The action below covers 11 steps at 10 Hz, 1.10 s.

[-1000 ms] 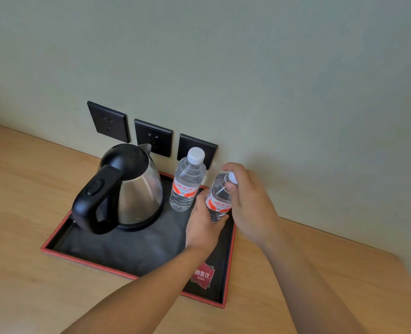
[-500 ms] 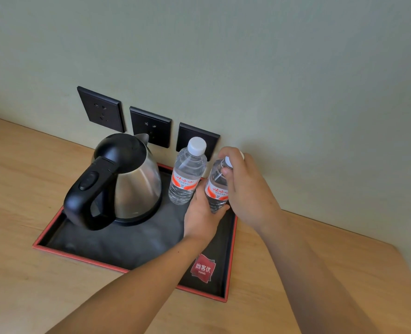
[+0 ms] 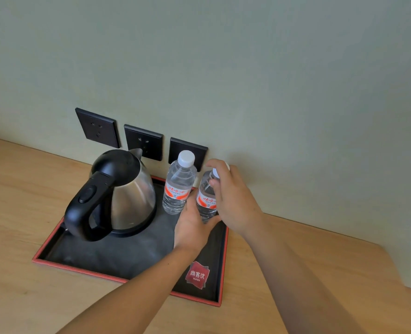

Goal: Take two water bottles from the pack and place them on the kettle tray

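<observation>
Both hands are wrapped round the second bottle point(image 3: 205, 201): the left hand point(image 3: 192, 225) cups its lower body from seven o'clock, the right hand point(image 3: 233, 201) closes over neck and cap from three o'clock. It stands upright at the tray's point(image 3: 127, 280) far right corner, just beside the first bottle point(image 3: 178, 186), which stands free at its ten o'clock.

Its base is hidden by the left hand; if it sits on the raised red rim, letting go could tip it onto the desk point(image 3: 19, 213) or against its neighbour, and on towards the kettle point(image 3: 125, 194) at nine o'clock.
</observation>
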Each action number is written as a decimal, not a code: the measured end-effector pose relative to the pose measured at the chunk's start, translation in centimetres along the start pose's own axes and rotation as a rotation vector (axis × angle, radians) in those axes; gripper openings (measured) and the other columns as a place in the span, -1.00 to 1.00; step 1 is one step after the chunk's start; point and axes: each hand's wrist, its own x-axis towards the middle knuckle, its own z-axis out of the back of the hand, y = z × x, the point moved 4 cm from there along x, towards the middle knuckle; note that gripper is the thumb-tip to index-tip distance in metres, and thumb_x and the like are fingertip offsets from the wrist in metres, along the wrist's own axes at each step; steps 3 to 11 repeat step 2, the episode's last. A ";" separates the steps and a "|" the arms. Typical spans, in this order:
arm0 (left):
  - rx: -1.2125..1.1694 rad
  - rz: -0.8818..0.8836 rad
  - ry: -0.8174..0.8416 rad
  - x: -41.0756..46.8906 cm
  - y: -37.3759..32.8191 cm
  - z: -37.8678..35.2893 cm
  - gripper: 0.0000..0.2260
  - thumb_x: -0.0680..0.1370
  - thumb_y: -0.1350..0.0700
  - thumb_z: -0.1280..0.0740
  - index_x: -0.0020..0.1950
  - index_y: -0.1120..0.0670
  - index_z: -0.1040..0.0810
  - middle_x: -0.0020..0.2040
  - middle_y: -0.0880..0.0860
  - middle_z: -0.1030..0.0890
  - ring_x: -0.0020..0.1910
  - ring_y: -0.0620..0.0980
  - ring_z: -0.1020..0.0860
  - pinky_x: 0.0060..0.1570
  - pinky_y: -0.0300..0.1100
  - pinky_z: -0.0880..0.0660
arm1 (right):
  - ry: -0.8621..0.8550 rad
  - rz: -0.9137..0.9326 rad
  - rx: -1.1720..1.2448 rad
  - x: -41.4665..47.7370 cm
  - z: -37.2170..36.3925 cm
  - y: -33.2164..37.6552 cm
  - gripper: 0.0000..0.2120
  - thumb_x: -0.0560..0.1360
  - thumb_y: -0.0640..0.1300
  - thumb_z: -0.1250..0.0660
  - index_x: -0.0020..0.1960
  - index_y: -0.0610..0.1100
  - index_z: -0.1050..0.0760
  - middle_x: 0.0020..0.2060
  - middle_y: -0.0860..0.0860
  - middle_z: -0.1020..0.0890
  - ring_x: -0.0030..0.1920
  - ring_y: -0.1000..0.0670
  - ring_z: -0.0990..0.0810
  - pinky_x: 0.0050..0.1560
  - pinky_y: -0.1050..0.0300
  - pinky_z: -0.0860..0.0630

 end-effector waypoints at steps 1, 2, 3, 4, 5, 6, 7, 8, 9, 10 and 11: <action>-0.045 -0.048 -0.029 -1.1 -0.4 1.5 -0.29 0.42 -0.10 -0.54 0.47 -0.10 -0.28 0.33 -0.16 -0.56 0.31 -0.15 -0.54 0.22 -0.03 -0.55 | 0.082 -0.022 0.093 -0.1 0.5 0.0 -0.55 0.64 -0.14 -0.10 0.45 0.18 -0.12 0.23 -0.04 -0.35 0.20 -0.05 -0.41 0.18 0.06 -0.42; -0.059 -0.093 -0.015 -3.3 -1.4 3.8 -0.28 0.42 -0.07 -0.56 0.48 -0.14 -0.28 0.36 -0.23 -0.52 0.32 -0.20 -0.51 0.22 -0.07 -0.54 | 0.073 -0.100 0.253 -1.3 2.0 0.5 -0.51 0.63 -0.07 -0.13 0.46 0.26 -0.05 0.27 0.06 -0.25 0.24 0.07 -0.36 0.22 0.18 -0.27; -0.059 -0.093 -0.015 -3.3 -1.4 3.8 -0.28 0.42 -0.07 -0.56 0.48 -0.14 -0.28 0.36 -0.23 -0.52 0.32 -0.20 -0.51 0.22 -0.07 -0.54 | 0.073 -0.100 0.253 -1.3 2.0 0.5 -0.51 0.63 -0.07 -0.13 0.46 0.26 -0.05 0.27 0.06 -0.25 0.24 0.07 -0.36 0.22 0.18 -0.27; -0.059 -0.093 -0.015 -3.3 -1.4 3.8 -0.28 0.42 -0.07 -0.56 0.48 -0.14 -0.28 0.36 -0.23 -0.52 0.32 -0.20 -0.51 0.22 -0.07 -0.54 | 0.073 -0.100 0.253 -1.3 2.0 0.5 -0.51 0.63 -0.07 -0.13 0.46 0.26 -0.05 0.27 0.06 -0.25 0.24 0.07 -0.36 0.22 0.18 -0.27; -0.059 -0.093 -0.015 -3.3 -1.4 3.8 -0.28 0.42 -0.07 -0.56 0.48 -0.14 -0.28 0.36 -0.23 -0.52 0.32 -0.20 -0.51 0.22 -0.07 -0.54 | 0.073 -0.100 0.253 -1.3 2.0 0.5 -0.51 0.63 -0.07 -0.13 0.46 0.26 -0.05 0.27 0.06 -0.25 0.24 0.07 -0.36 0.22 0.18 -0.27; -0.059 -0.093 -0.015 -3.3 -1.4 3.8 -0.28 0.42 -0.07 -0.56 0.48 -0.14 -0.28 0.36 -0.23 -0.52 0.32 -0.20 -0.51 0.22 -0.07 -0.54 | 0.073 -0.100 0.253 -1.3 2.0 0.5 -0.51 0.63 -0.07 -0.13 0.46 0.26 -0.05 0.27 0.06 -0.25 0.24 0.07 -0.36 0.22 0.18 -0.27; -0.059 -0.093 -0.015 -3.3 -1.4 3.8 -0.28 0.42 -0.07 -0.56 0.48 -0.14 -0.28 0.36 -0.23 -0.52 0.32 -0.20 -0.51 0.22 -0.07 -0.54 | 0.073 -0.100 0.253 -1.3 2.0 0.5 -0.51 0.63 -0.07 -0.13 0.46 0.26 -0.05 0.27 0.06 -0.25 0.24 0.07 -0.36 0.22 0.18 -0.27; -0.059 -0.093 -0.015 -3.3 -1.4 3.8 -0.28 0.42 -0.07 -0.56 0.48 -0.14 -0.28 0.36 -0.23 -0.52 0.32 -0.20 -0.51 0.22 -0.07 -0.54 | 0.073 -0.100 0.253 -1.3 2.0 0.5 -0.51 0.63 -0.07 -0.13 0.46 0.26 -0.05 0.27 0.06 -0.25 0.24 0.07 -0.36 0.22 0.18 -0.27; -0.059 -0.093 -0.015 -3.3 -1.4 3.8 -0.28 0.42 -0.07 -0.56 0.48 -0.14 -0.28 0.36 -0.23 -0.52 0.32 -0.20 -0.51 0.22 -0.07 -0.54 | 0.073 -0.100 0.253 -1.3 2.0 0.5 -0.51 0.63 -0.07 -0.13 0.46 0.26 -0.05 0.27 0.06 -0.25 0.24 0.07 -0.36 0.22 0.18 -0.27; -0.059 -0.093 -0.015 -3.3 -1.4 3.8 -0.28 0.42 -0.07 -0.56 0.48 -0.14 -0.28 0.36 -0.23 -0.52 0.32 -0.20 -0.51 0.22 -0.07 -0.54 | 0.073 -0.100 0.253 -1.3 2.0 0.5 -0.51 0.63 -0.07 -0.13 0.46 0.26 -0.05 0.27 0.06 -0.25 0.24 0.07 -0.36 0.22 0.18 -0.27; -0.059 -0.093 -0.015 -3.3 -1.4 3.8 -0.28 0.42 -0.07 -0.56 0.48 -0.14 -0.28 0.36 -0.23 -0.52 0.32 -0.20 -0.51 0.22 -0.07 -0.54 | 0.073 -0.100 0.253 -1.3 2.0 0.5 -0.51 0.63 -0.07 -0.13 0.46 0.26 -0.05 0.27 0.06 -0.25 0.24 0.07 -0.36 0.22 0.18 -0.27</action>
